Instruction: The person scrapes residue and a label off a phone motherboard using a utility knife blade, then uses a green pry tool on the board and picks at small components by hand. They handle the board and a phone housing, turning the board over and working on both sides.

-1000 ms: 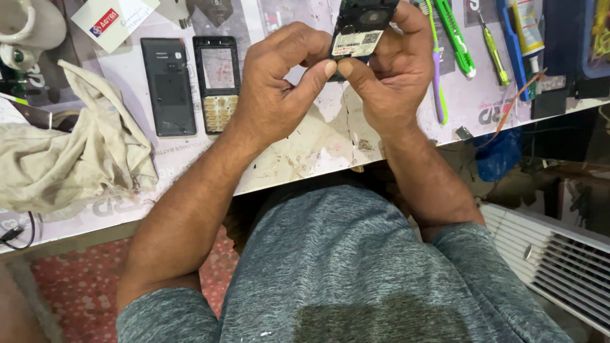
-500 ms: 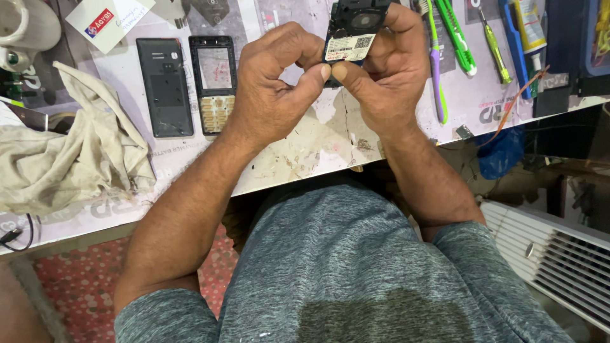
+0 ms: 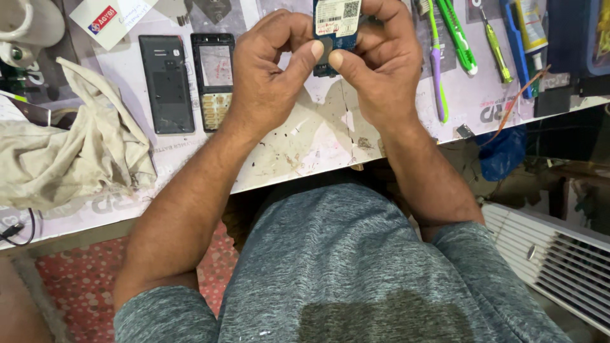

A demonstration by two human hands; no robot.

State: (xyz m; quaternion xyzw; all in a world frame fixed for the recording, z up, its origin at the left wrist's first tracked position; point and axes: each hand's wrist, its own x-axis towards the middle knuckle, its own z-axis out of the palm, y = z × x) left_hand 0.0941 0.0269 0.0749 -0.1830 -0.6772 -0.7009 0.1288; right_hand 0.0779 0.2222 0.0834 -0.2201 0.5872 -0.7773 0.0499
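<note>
Both my hands hold a small phone circuit board (image 3: 337, 25) with a white label, up at the top edge of the view above the worktable (image 3: 305, 146). My left hand (image 3: 270, 70) grips its left side, thumb pressed near the board's lower end. My right hand (image 3: 378, 67) grips the right side, its thumb meeting the left thumb. The board's upper part is cut off by the frame. A black phone back cover (image 3: 166, 84) and a phone front frame with keypad (image 3: 213, 79) lie side by side on the table to the left of my hands.
A crumpled beige cloth (image 3: 70, 159) lies at the left. A purple-and-green toothbrush (image 3: 437, 63), a green cutter (image 3: 457, 35), a small screwdriver (image 3: 494, 44) and a blue tool lie at the right. A white card (image 3: 108, 19) sits top left. A white grille (image 3: 553, 260) is lower right.
My hands and the board have shifted a little upward in the view, toward the top edge. The thumbs have moved closer together on the board's lower end. The parts on the table stay put.
</note>
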